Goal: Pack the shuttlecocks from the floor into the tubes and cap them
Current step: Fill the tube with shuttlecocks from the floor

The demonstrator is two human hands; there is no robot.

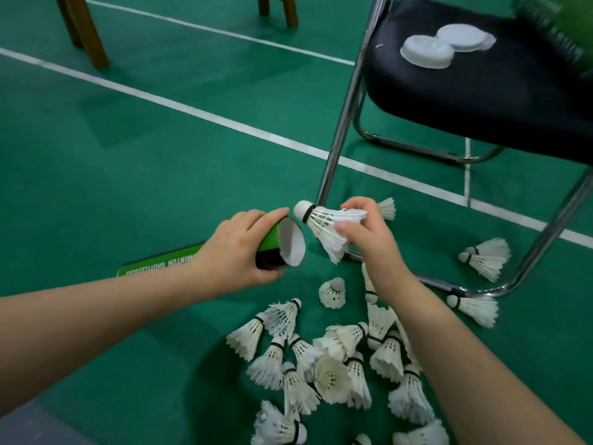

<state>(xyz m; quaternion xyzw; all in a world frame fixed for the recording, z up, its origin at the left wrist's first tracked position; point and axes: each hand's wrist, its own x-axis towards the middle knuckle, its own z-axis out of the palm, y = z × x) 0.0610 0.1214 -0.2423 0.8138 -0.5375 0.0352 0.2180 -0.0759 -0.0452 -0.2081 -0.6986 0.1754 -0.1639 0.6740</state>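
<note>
One tube (272, 240), at least two caps (425, 54), roughly twenty shuttlecocks (330, 377), one chair (481, 101).

In the centre of the frame the left hand (237, 248) grips a green tube (272, 240) near its open end, the mouth turned to the right. The right hand (362, 234) pinches a white feather shuttlecock (324, 223) by its skirt, cork pointing at the tube's mouth, just beside it and not inside. Below the hands, at lower centre, a pile of shuttlecocks (337, 364) lies on the green court floor (144, 155). Two loose shuttlecocks (484, 258) lie at the right by the metal frame of a chair (481, 101). On its black seat, upper right, lie white caps (425, 54). White lines (192, 112) cross the floor; wooden legs (83, 30) stand at upper left.
</note>
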